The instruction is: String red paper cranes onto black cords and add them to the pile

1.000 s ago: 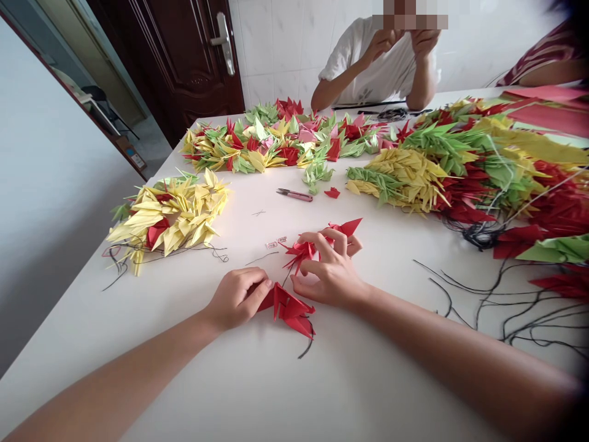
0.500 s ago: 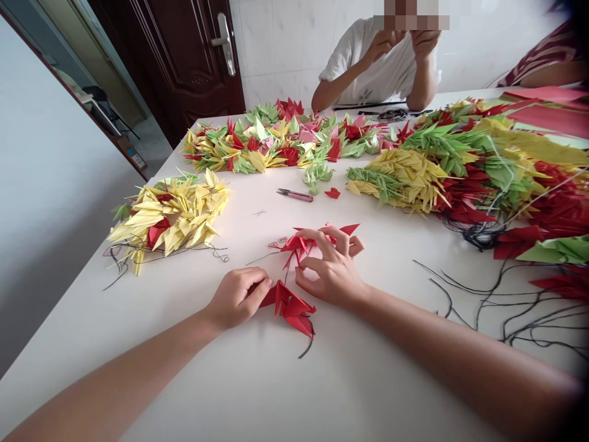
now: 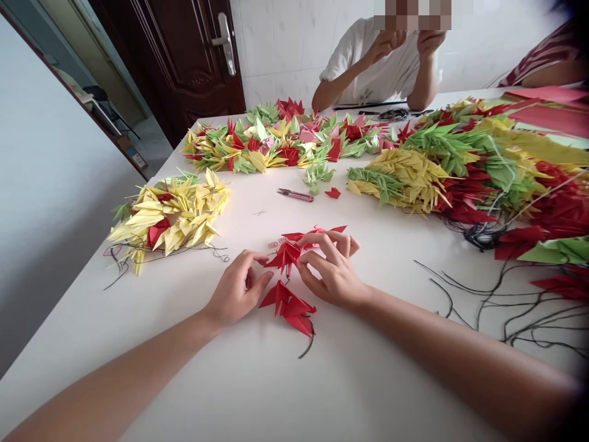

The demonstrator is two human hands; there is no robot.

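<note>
1. Right grip closed in a pinch on a red crane, which sat just left of the grip and clear of the counter as far as could be judged. A second red crane lay just beyond the grip, partly hidden.
2. Left grip open, fingers curved; their tips lay near the pinched crane, with no contact visible.
3. A third red crane lay on the counter below and between the grips. A black thread trailed from it toward the near edge, and a short strand appeared to link it to the pinched crane.
4. Small paper tags lay just above the left grip.
5. Ahead of the grips lay red-handled snips. A yellow crane heap lay left of the left grip, and a mixed crane heap lay beyond the right grip.
6. Loose black threads lay right of the right grip.
7. Risks, judged: a hard pull by the right grip could drag the third crane or snap the strand. Too tight a pinch could crease the paper. A careless sweep of either grip could scatter the light tags.
</note>
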